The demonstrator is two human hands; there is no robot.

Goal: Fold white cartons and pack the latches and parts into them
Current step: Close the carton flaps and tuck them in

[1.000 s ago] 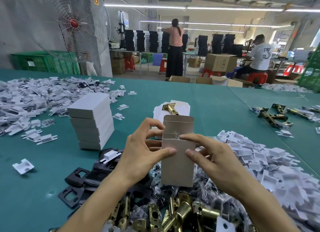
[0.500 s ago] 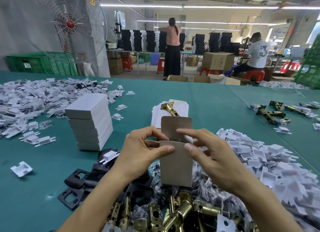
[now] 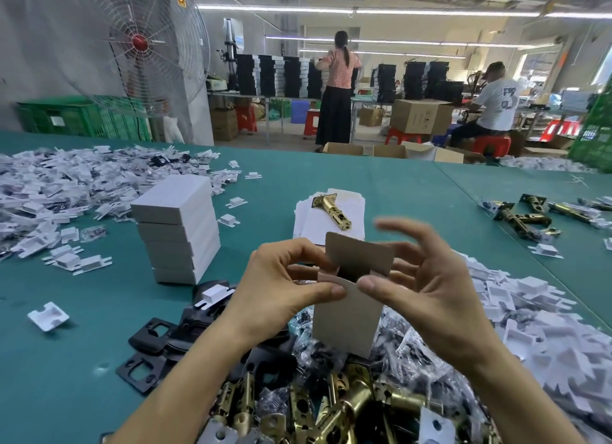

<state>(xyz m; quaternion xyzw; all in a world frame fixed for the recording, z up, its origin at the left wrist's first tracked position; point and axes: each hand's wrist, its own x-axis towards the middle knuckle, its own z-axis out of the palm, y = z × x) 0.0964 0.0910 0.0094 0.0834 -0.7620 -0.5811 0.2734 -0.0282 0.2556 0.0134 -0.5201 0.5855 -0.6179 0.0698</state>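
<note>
Teal table point(image 3: 397, 185), white cartons point(image 3: 178, 225), caged fan point(image 3: 139, 42)

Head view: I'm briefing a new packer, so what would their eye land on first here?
The carton held upright at centre, between the left hand and right hand, its top flap raised. Left of it on the green table stands a stack of white cartons; beyond it a brass latch lies on flat blanks, and a heap of latches fills the near edge.

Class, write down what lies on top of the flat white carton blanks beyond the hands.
One brass latch lies diagonally on the flat carton blanks. Their near edge is hidden behind the raised flap of the held carton.
</note>
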